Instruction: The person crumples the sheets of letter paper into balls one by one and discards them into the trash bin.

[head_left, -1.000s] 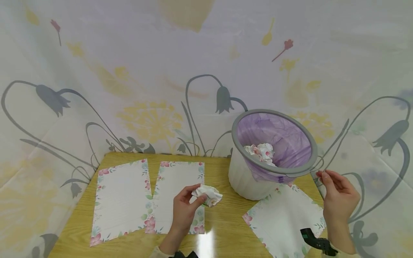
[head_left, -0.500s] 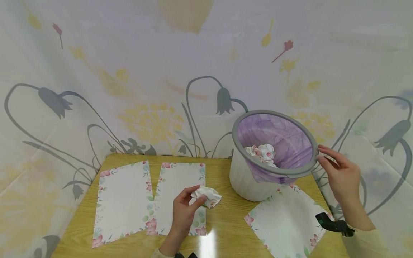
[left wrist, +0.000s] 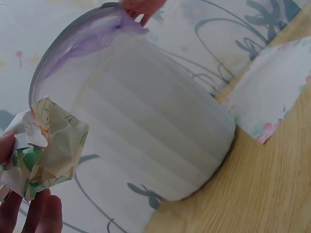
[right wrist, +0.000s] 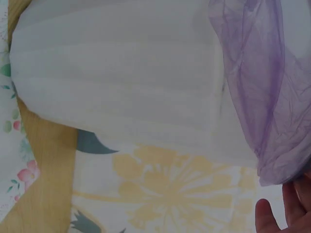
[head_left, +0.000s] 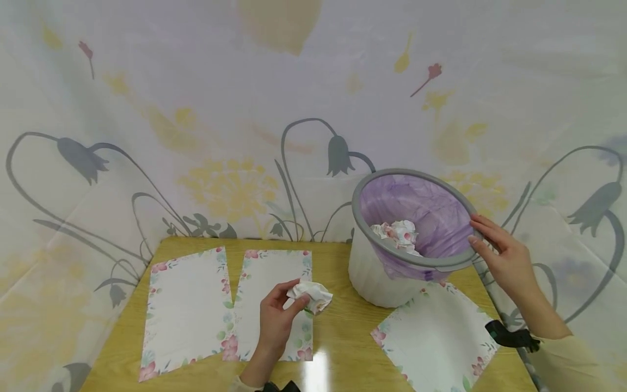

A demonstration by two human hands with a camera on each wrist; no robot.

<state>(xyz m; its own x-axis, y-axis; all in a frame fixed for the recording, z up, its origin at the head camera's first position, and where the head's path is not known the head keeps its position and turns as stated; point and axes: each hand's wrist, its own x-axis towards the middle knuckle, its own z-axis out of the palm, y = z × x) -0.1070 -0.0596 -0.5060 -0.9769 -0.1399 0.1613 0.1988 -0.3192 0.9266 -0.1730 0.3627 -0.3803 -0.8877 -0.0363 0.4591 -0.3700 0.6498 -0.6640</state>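
My left hand (head_left: 275, 322) pinches a crumpled sheet of paper (head_left: 311, 297) between thumb and fingers, above the middle flat sheet. In the left wrist view the crumpled paper (left wrist: 48, 148) shows a printed green and orange pattern. On the right stands a white trash can (head_left: 374, 277) with a grey rim and a purple liner bag (head_left: 436, 218). Several crumpled papers (head_left: 399, 234) lie inside it. My right hand (head_left: 509, 264) touches the can's right rim with fingers extended and thumb lower down. In the right wrist view, some fingers (right wrist: 293, 206) show beside the liner's edge.
Two flat floral-bordered sheets, a left one (head_left: 186, 316) and a middle one (head_left: 274, 267), lie on the wooden table (head_left: 338, 337). Another sheet (head_left: 436, 332) lies askew in front of the can. A flower-printed curtain (head_left: 235, 109) hangs close behind the table.
My right hand has moved up and left from beside the can and now touches its rim. My left hand still holds the crumpled paper in nearly the same place.
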